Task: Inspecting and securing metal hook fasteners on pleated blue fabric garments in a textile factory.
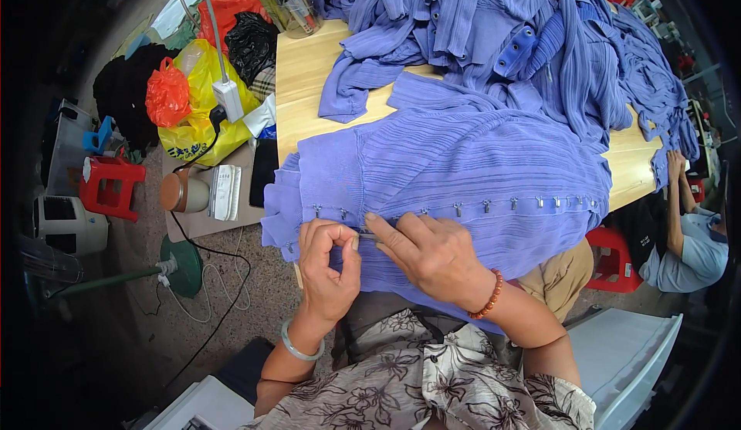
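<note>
A blue-violet ribbed knit garment (463,167) lies spread over the front of a wooden table (309,82), with a row of small metal clips along its near edge. My left hand (328,264) pinches the garment's edge between thumb and forefinger, close to one clip. My right hand (432,256) presses on the same edge just to the right, its fingers touching a small dark piece at the left hand's fingertips. A beaded bracelet circles the right wrist, a pale bangle the left.
A heap of the same blue garments (525,36) fills the table's far side. Left of the table stand yellow (204,113) and orange (166,94) bags, a red stool (112,187), a jar (293,1) and cables. Another person (691,233) sits at the right beside a red stool (614,256).
</note>
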`<state>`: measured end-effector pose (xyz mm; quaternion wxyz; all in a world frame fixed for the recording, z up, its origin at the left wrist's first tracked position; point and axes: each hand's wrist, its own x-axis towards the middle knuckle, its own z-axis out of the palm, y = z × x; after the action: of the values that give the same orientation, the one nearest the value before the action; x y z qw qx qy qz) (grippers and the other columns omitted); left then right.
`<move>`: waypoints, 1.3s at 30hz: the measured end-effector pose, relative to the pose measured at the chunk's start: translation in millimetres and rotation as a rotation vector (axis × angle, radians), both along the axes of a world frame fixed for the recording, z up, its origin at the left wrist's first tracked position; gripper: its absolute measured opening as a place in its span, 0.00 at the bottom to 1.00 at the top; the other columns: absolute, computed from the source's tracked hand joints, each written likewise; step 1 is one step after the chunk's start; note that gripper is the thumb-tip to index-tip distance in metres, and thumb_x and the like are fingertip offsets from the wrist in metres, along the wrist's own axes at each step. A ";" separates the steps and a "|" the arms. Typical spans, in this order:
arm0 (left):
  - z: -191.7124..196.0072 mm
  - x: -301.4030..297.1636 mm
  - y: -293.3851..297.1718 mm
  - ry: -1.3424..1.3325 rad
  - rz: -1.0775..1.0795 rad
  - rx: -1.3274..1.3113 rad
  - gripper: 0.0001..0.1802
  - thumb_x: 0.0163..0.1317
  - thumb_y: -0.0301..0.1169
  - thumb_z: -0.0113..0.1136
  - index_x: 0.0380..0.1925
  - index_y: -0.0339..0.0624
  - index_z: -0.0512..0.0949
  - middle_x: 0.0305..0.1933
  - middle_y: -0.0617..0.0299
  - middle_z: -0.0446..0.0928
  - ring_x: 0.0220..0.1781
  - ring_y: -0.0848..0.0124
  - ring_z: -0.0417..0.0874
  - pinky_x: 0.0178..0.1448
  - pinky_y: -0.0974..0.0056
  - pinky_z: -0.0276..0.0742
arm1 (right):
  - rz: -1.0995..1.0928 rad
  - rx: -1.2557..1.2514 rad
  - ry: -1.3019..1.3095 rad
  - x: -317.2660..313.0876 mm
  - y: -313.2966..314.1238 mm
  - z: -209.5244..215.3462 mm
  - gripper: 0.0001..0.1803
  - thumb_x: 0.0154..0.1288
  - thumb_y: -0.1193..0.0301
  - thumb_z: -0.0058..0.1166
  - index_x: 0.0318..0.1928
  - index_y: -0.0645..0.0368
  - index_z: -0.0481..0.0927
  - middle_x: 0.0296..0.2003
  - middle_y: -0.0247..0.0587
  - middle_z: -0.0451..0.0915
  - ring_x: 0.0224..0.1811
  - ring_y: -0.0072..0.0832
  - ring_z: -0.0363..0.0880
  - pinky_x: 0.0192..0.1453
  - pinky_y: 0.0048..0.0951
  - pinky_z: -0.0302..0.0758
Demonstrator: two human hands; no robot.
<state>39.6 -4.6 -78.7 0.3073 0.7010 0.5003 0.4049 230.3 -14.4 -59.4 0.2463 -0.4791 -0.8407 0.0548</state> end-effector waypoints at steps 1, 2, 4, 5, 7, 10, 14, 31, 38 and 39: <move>-0.5 0.4 -0.2 -0.001 -0.002 0.002 0.06 0.57 0.18 0.59 0.33 0.39 0.75 0.33 0.58 0.72 0.37 0.61 0.71 0.46 0.60 0.68 | -0.002 0.003 -0.001 -0.4 0.0 0.0 0.26 0.61 0.66 0.65 0.60 0.53 0.80 0.26 0.32 0.70 0.23 0.27 0.73 0.23 0.31 0.69; -0.9 0.9 -0.3 -0.003 -0.002 0.001 0.06 0.57 0.18 0.59 0.33 0.39 0.75 0.33 0.58 0.72 0.37 0.61 0.71 0.46 0.60 0.68 | -0.002 0.002 -0.003 -0.6 0.3 -0.1 0.26 0.61 0.66 0.65 0.60 0.53 0.80 0.26 0.32 0.70 0.23 0.27 0.73 0.23 0.31 0.69; -0.6 1.1 -0.5 0.014 0.014 0.033 0.06 0.56 0.18 0.59 0.33 0.39 0.75 0.33 0.58 0.72 0.37 0.61 0.71 0.46 0.59 0.67 | 0.000 0.006 0.001 -1.5 0.7 0.3 0.26 0.61 0.66 0.64 0.61 0.53 0.79 0.26 0.32 0.70 0.22 0.27 0.73 0.23 0.31 0.68; -0.1 1.7 -0.7 0.014 0.014 0.033 0.06 0.56 0.18 0.59 0.33 0.39 0.75 0.33 0.58 0.72 0.37 0.61 0.71 0.46 0.59 0.67 | -0.001 0.006 0.001 -1.1 0.5 0.7 0.26 0.61 0.66 0.64 0.61 0.53 0.79 0.26 0.32 0.70 0.22 0.27 0.73 0.23 0.31 0.68; -0.3 2.2 -1.7 0.110 0.030 0.131 0.07 0.55 0.18 0.59 0.33 0.39 0.75 0.34 0.58 0.72 0.37 0.60 0.71 0.46 0.58 0.66 | -0.009 0.011 -0.011 0.0 0.2 -0.4 0.26 0.61 0.66 0.64 0.61 0.53 0.79 0.26 0.32 0.69 0.22 0.26 0.73 0.23 0.31 0.68; -2.1 3.0 -1.9 0.085 0.019 0.118 0.08 0.54 0.18 0.59 0.34 0.40 0.75 0.33 0.58 0.72 0.37 0.60 0.71 0.46 0.58 0.65 | -0.021 0.013 -0.031 1.7 -1.3 0.3 0.26 0.62 0.67 0.63 0.61 0.53 0.79 0.26 0.32 0.69 0.23 0.26 0.73 0.23 0.31 0.68; -3.1 4.0 -3.6 0.057 0.011 0.108 0.08 0.54 0.17 0.59 0.34 0.40 0.75 0.33 0.57 0.72 0.37 0.59 0.71 0.46 0.58 0.65 | -0.009 0.015 -0.057 -0.8 -0.5 2.5 0.26 0.61 0.68 0.61 0.62 0.53 0.79 0.26 0.31 0.69 0.23 0.26 0.72 0.22 0.31 0.67; 34.5 -39.2 -26.5 0.348 -0.717 -0.265 0.07 0.58 0.31 0.66 0.29 0.44 0.77 0.32 0.59 0.75 0.38 0.59 0.75 0.46 0.56 0.67 | -0.099 -0.007 0.093 10.7 -5.3 5.1 0.25 0.58 0.69 0.68 0.58 0.53 0.81 0.25 0.33 0.70 0.21 0.29 0.73 0.24 0.32 0.70; 40.9 -59.1 -0.6 0.542 0.060 0.260 0.11 0.54 0.23 0.70 0.37 0.39 0.79 0.38 0.57 0.78 0.39 0.57 0.76 0.45 0.55 0.68 | -0.118 -0.031 0.108 17.7 -12.3 2.4 0.26 0.58 0.69 0.68 0.58 0.54 0.81 0.25 0.35 0.70 0.22 0.31 0.73 0.25 0.33 0.70; 35.6 -52.0 6.7 0.479 0.043 0.313 0.12 0.54 0.22 0.69 0.38 0.39 0.80 0.38 0.57 0.77 0.39 0.57 0.76 0.45 0.55 0.69 | -0.119 -0.038 0.101 17.8 -12.2 0.7 0.26 0.58 0.69 0.68 0.58 0.54 0.81 0.25 0.35 0.70 0.22 0.31 0.73 0.25 0.33 0.71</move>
<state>-12.4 2.1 -43.2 0.0594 0.8048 0.5048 0.3064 248.1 -26.6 -58.8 0.2819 -0.5292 -0.7963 0.0799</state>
